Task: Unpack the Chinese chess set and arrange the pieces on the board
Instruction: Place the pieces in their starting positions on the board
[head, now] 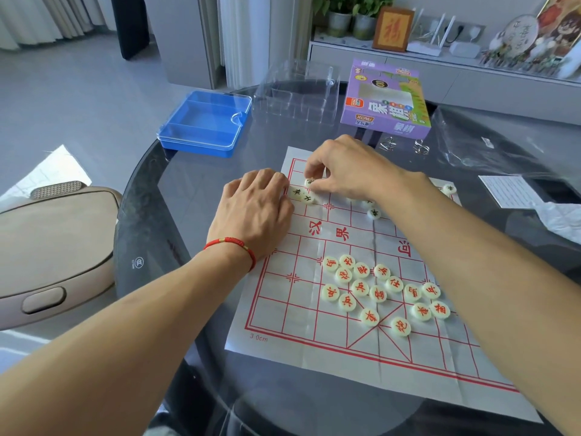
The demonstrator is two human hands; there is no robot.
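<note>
On a dark round glass table (151, 196), a white paper board with a red grid (345, 341) is being filled. A black-lettered round white piece (309, 182) is being pinched by the right hand (352, 171) at the far left corner, while the left hand (254, 212), fingers loosely curled, is resting beside two black pieces (302, 196). The red-lettered white pieces (377, 294) are lying heaped nearby, unarranged, so most placement is judged outstanding.

Daylight pours across a pale grey floor (78, 89) here, white curtains (37, 17) hanging far left. A round dark glass desk (147, 196) fills the middle. Behind it, a low grey cabinet (471, 77) carries potted plants (352, 14) and a framed red character (393, 29). A beige seat (53, 240) sits at left.
</note>
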